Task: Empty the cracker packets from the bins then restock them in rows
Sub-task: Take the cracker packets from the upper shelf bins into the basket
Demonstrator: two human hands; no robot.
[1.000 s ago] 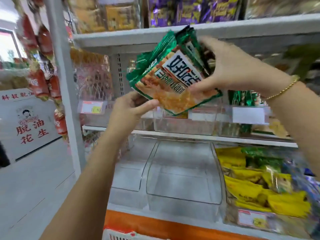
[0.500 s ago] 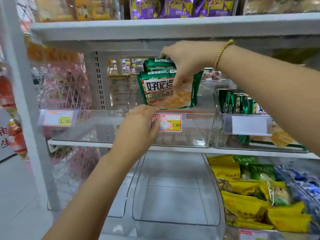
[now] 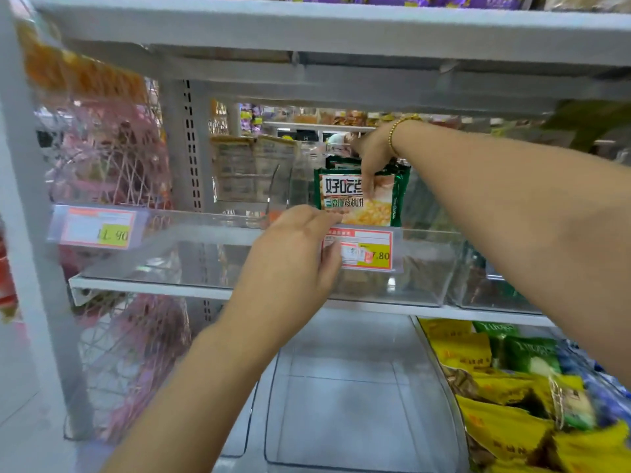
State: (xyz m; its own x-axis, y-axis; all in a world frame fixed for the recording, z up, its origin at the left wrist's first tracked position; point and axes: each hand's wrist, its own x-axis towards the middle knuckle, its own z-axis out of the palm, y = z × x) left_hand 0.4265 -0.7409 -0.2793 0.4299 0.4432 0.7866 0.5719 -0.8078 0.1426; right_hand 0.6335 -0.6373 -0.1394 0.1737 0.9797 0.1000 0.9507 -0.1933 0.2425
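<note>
Green and orange cracker packets (image 3: 358,199) stand upright deep inside the clear middle bin (image 3: 423,268) on the middle shelf. My right hand (image 3: 370,155) reaches far into that bin and grips the packets from above, thumb on the front packet's face. My left hand (image 3: 300,247) holds the front wall of the same bin, fingers curled over the rim beside its red and yellow price tag (image 3: 368,249). How many packets stand behind the front one is hidden.
A clear bin (image 3: 153,247) with a price tag sits left of the middle one, another clear bin (image 3: 478,288) to its right. Below, clear bins (image 3: 358,387) and a bin of yellow and green snack bags (image 3: 505,397). A grey shelf (image 3: 341,32) hangs close overhead.
My right hand has pushed the packets from in front of the shelf deep into the middle bin. My left hand moved from under the packets to the bin's front wall.
</note>
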